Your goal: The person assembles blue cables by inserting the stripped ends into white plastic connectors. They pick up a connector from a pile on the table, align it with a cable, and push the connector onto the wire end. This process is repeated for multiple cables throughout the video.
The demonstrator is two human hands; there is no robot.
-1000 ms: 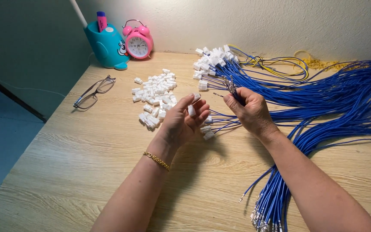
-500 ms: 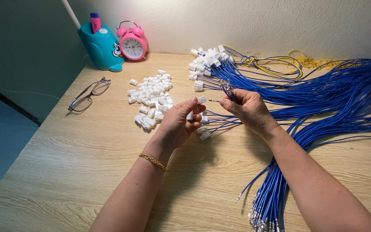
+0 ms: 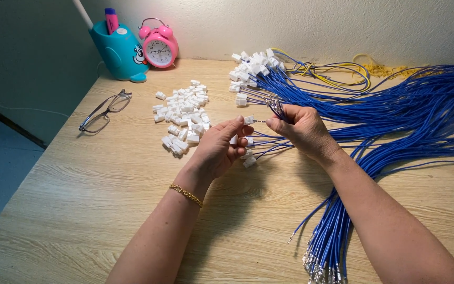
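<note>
While the pale wooden tabletop [image 3: 80, 210] carries everything, a great sheaf of blue insulated wires [image 3: 395, 121] sweeps across its right side. Left of it lies a heap of small white plastic connector housings [image 3: 182, 118]. Above the tabletop, the right hand [image 3: 303, 131] is closed on a bunch of metal-tipped wire ends [image 3: 277, 107], while the left hand [image 3: 219, 150] pinches one white plastic housing [image 3: 248, 120] between thumb and forefinger, just beside them.

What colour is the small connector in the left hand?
White, seen in the head view: small plastic connector pinched by the left hand.
</note>
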